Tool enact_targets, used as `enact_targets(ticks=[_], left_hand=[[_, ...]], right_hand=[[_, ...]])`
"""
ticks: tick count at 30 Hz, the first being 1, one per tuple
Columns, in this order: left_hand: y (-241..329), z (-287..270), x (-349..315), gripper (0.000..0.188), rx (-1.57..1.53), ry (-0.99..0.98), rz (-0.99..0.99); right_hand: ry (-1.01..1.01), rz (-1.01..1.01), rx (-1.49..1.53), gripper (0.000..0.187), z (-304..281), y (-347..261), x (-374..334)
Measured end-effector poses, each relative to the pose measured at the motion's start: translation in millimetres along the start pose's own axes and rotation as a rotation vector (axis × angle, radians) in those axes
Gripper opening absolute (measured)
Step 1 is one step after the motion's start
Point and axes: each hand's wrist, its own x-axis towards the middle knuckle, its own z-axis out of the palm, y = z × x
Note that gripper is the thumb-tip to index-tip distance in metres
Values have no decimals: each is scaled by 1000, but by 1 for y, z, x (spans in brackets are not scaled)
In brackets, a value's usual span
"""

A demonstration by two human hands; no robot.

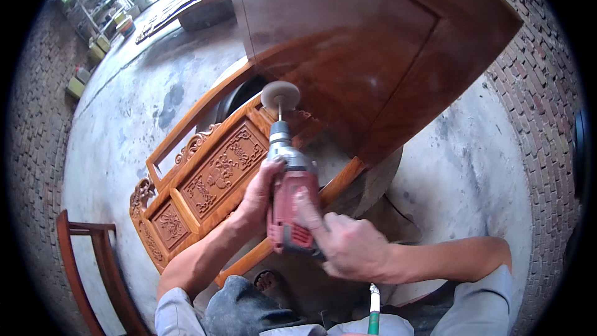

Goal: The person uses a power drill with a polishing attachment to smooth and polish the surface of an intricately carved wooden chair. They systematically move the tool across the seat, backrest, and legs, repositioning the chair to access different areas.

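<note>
A red and grey power drill [291,202] points away from me, with a round pale polishing disc [280,95] on a shaft in its chuck. My left hand [260,190] grips the front of its body just behind the chuck. Around its rear end my right hand [348,239] is closed, the index finger stretched along the casing. Beyond the drill is a large polished wooden panel [348,43], reddish brown and glossy. The disc is close to its lower left part; I cannot tell whether they touch. Left of the drill lies a carved wooden furniture piece [217,174] with relief panels and scrollwork.
A wooden frame [112,274] stands at the lower left. Brick walls [519,74] rise on both sides of the stained concrete floor [161,99]. A shelf rack [96,0] and containers stand far left. A lit cigarette [374,311] shows at the lower edge.
</note>
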Motion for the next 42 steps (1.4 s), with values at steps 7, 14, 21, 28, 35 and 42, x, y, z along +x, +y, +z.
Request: enact_targets(ticks=[7, 14, 21, 28, 35, 42], left_hand=[[38, -39, 0, 74, 72, -35, -74], [61, -70, -2, 74, 163, -26, -89], [79, -99, 9, 62, 76, -136, -119], [85, -95, 19, 51, 77, -171, -105], [78, -120, 26, 53, 2, -207, -178], [83, -124, 22, 60, 11, -174, -193]], right_hand=[[42, 73, -57, 89, 19, -40, 48], [95, 150, -173, 82, 40, -75, 80], [131, 267, -306, 78, 53, -101, 110], [121, 359, -383, 76, 67, -106, 125], [97, 376, -275, 79, 67, -122, 125], [48, 363, -210, 87, 64, -124, 131]])
